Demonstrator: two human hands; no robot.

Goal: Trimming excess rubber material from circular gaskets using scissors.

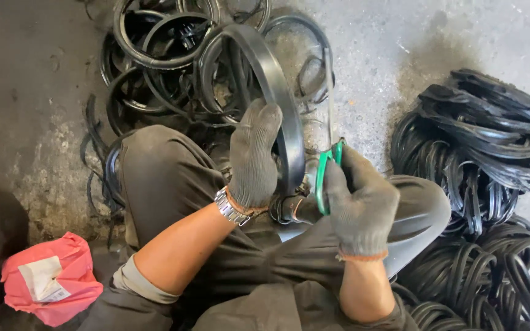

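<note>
The gloved left hand (254,160) is clenched around a large black rubber ring (277,104), holding it upright on edge over the person's lap, with its lower arc down between the knees and its upper arc rising above the heap of untrimmed rings (167,55) on the concrete floor (26,92) ahead. The gloved right hand (360,205) has its grip closed on a pair of green-handled scissors (325,175), set just beside the ring's right edge; whether the blades are biting the rubber cannot be told, as the glove and ring hide them. The work in hand looks like trimming the rim of the ring, probably partway round one piece. The next move, as a judgement, calls for the left hand to turn the ring a little so a fresh stretch meets the blades, while the right hand keeps the scissors along the edge without cutting into the body. A neater stack of black rings (492,129) lies to the right, well apart from the hands, and a crumpled pink bag (50,279) sits at the lower left. A metal wristwatch (231,207) shows on the left wrist.
</note>
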